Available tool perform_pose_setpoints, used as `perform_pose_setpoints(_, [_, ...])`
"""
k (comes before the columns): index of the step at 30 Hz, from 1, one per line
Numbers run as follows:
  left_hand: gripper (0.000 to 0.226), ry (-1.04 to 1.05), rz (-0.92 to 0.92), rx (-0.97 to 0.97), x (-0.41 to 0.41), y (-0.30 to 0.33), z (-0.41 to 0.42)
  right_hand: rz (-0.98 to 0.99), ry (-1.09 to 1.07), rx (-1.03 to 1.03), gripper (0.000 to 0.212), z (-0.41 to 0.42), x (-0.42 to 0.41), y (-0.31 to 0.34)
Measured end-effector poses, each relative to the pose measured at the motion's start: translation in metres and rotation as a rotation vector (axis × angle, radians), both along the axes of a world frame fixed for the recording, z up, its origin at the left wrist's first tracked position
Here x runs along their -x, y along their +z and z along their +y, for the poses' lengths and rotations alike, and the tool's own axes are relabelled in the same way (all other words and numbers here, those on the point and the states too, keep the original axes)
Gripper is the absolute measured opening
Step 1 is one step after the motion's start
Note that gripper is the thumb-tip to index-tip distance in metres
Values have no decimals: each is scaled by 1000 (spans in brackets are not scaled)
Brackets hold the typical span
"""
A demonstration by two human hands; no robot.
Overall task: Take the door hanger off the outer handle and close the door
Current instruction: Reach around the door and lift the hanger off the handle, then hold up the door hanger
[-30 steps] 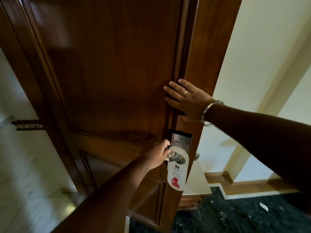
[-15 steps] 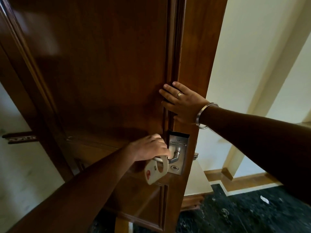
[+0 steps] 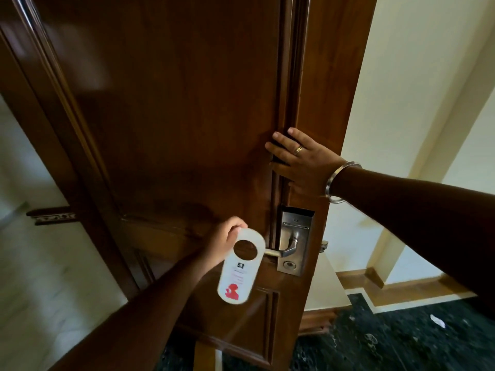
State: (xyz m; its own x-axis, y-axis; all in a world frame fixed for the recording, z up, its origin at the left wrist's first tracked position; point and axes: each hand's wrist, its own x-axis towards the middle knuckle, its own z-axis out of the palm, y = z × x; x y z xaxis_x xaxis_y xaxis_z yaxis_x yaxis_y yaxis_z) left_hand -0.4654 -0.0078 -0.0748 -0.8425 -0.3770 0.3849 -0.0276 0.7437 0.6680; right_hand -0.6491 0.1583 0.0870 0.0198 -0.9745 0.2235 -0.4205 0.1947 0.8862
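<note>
The door hanger (image 3: 237, 266) is off the handle (image 3: 281, 251) and hangs just left of it, its round hole showing bare door wood through it and its right rim about level with the lever's tip; whether card and tip touch is hard to tell through the motion blur. The left hand (image 3: 223, 242) holds the hanger by its top edge, fingers (image 3: 235, 227) curled closed over the rim, and the card tilts down and slightly left from there, with a red figure printed near its lower end. Above the handle, the right hand (image 3: 297, 162) lies flat on the door (image 3: 174, 116), fingers spread wide and gripping nothing, across the vertical moulding near the door's edge; it wears a ring (image 3: 299, 149) and a metal bangle (image 3: 338, 182) at the wrist. The silver lock plate (image 3: 294, 228) behind the handle sits directly below that palm. The door stands open, with dark speckled floor (image 3: 388, 338) to the lower right of the handle.
</note>
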Motion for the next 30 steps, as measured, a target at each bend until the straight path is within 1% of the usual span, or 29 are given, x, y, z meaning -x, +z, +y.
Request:
perform_pose_setpoints(2, [24, 58, 99, -84, -3, -1, 15, -30, 8, -28, 57, 2, -1, -2])
perform_pose_setpoints(5, [19, 91, 144, -93, -6, -1, 30, -42, -10, -77, 57, 5, -3, -2])
perform_pose_setpoints(6, [19, 96, 156, -100, -8, -2, 34, -75, -11, -76, 58, 8, -6, -3])
perform_pose_setpoints(7, [20, 105, 173, -113, -9, -3, 38, -159, -3, -62, 59, 13, -11, -6])
perform_pose_setpoints(8, [20, 113, 194, -126, -9, -3, 43, -294, 20, -37, 59, 19, -16, -13])
perform_pose_setpoints(10, [18, 120, 231, -157, -7, -2, 54, -678, 61, 10, 58, 37, -27, -35])
perform_pose_setpoints(12, [17, 98, 269, -192, -1, -2, 70, -1056, -12, 29, 56, 59, -37, -58])
perform_pose_setpoints(14, [16, 65, 297, -228, 9, -1, 91, -1318, -142, 50, 50, 78, -39, -75])
perform_pose_setpoints(16, [16, 29, 311, -297, 24, -1, 113, -1443, -203, 97, 37, 92, -30, -82])
perform_pose_setpoints(19, [17, 25, 316, -457, 48, -4, 144, -1453, -266, 185, 21, 104, -6, -84])
perform_pose_setpoints(21, [18, 46, 320, -548, 67, -19, 170, -1549, -310, 245, 13, 118, 21, -86])
perform_pose_setpoints(22, [21, 52, 288, -592, 74, -30, 184, -1605, -321, 277, 10, 125, 35, -87])
perform_pose_setpoints(24, [22, 62, 129, -694, 90, -59, 214, -1719, -343, 381, 8, 143, 71, -87])
perform_pose_setpoints(27, [9, 38, -93, -793, 133, -85, 258, -1812, -370, 536, 9, 177, 145, -84])
perform_pose_setpoints(30, [14, 18, -168, -873, 192, -85, 284, -1887, -395, 653, 9, 201, 209, -91])
